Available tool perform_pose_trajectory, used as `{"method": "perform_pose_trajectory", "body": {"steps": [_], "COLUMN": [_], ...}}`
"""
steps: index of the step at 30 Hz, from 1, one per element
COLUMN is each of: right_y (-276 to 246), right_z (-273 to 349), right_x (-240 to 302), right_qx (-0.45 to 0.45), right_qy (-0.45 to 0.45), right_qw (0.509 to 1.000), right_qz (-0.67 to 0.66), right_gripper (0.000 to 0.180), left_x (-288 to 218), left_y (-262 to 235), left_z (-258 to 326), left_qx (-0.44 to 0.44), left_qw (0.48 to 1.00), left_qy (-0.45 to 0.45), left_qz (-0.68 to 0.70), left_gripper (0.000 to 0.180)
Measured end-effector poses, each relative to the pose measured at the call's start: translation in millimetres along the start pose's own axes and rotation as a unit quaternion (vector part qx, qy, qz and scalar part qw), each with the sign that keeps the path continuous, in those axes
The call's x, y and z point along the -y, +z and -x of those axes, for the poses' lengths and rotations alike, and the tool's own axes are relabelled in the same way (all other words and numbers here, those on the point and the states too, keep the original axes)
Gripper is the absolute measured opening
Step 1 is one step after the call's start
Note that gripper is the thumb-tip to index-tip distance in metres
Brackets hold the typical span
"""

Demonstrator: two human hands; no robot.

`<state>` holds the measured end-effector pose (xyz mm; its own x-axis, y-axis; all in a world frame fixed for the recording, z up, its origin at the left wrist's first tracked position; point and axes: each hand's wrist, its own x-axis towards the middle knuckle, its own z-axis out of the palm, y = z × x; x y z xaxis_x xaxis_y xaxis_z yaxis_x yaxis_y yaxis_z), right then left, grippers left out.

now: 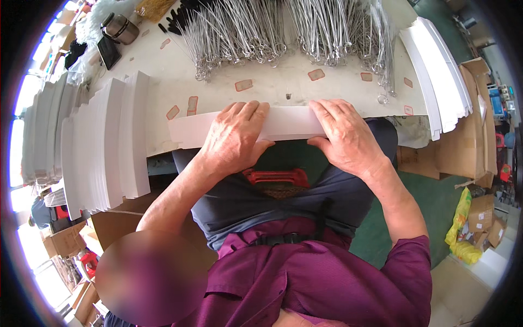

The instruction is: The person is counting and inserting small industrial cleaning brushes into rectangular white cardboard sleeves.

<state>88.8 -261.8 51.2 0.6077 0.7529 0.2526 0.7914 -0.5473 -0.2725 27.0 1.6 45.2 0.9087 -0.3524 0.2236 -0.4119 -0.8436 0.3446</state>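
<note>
A long, narrow strip of white card [291, 121] lies along the near edge of the table, its front side overhanging a little. My left hand [234, 133] grips it left of the middle, fingers on top and thumb at the near edge. Toward its right end, my right hand [350, 136] holds it the same way, covering that end. The strip's left end sticks out past my left hand. Beyond the strip, metal skewers with ring ends [239, 35] lie in a dense pile, and a second pile of skewers [332, 30] is to its right.
Stacks of white card strips [111, 139] stand at the table's left edge. Another white stack [438, 76] is at the right, beside a cardboard box [474, 125]. A metal flask [121, 28] and a dark phone-like slab [109, 53] sit far left. Below is a red stool [278, 177].
</note>
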Motion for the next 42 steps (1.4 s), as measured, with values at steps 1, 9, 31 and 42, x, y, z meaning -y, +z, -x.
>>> {"method": "perform_pose_trajectory", "body": {"steps": [1,9,31,42], "right_y": [1.3,8.7,58.5,38.6], "right_z": [-2.7,-14.7,-16.2,12.5], "right_x": [3.1,-6.9,0.4,-45.9], "right_qx": [-0.006,-0.011,0.029,-0.003], "right_qy": [-0.006,-0.03,-0.018,0.055], "right_qw": [1.0,0.999,0.999,0.993], "right_qz": [0.013,0.007,0.035,0.106], "right_gripper": [0.063,0.064,0.091,0.091], "left_x": [-1.0,1.7,9.7,51.1], "left_y": [1.8,3.4,46.3,20.9], "left_z": [-0.8,-4.7,15.5,61.5], "left_qx": [0.01,0.002,-0.029,-0.017], "left_qw": [1.0,0.999,0.991,0.978], "left_qy": [-0.005,-0.036,-0.046,-0.115], "left_qz": [0.013,0.004,-0.121,-0.175], "left_gripper": [0.068,0.067,0.092,0.098]}}
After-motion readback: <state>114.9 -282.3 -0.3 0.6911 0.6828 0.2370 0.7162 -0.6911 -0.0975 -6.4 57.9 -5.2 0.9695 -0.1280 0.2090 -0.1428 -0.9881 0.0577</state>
